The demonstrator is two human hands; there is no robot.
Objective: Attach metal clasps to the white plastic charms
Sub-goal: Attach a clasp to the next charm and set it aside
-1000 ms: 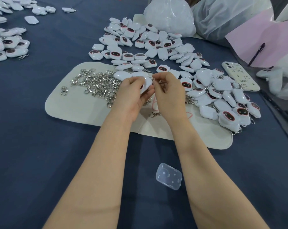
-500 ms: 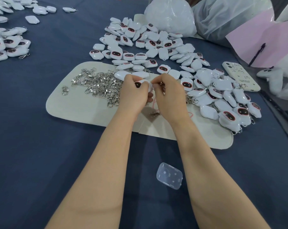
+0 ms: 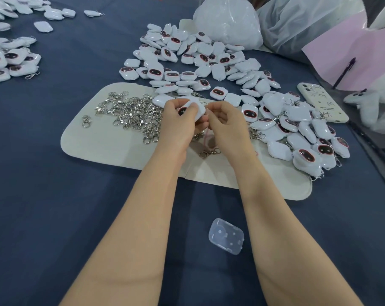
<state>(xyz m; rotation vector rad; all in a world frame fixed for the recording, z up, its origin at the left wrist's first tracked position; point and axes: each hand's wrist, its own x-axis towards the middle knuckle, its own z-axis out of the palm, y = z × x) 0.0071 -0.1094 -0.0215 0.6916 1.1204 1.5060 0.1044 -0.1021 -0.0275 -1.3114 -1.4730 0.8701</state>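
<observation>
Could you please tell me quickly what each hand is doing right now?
Left hand: grips a white charm.
Right hand: fingers curled at the charm's edge; cannot tell what they pinch.

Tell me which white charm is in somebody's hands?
The charm gripped by the left hand; all the rest lie loose on the table.
</observation>
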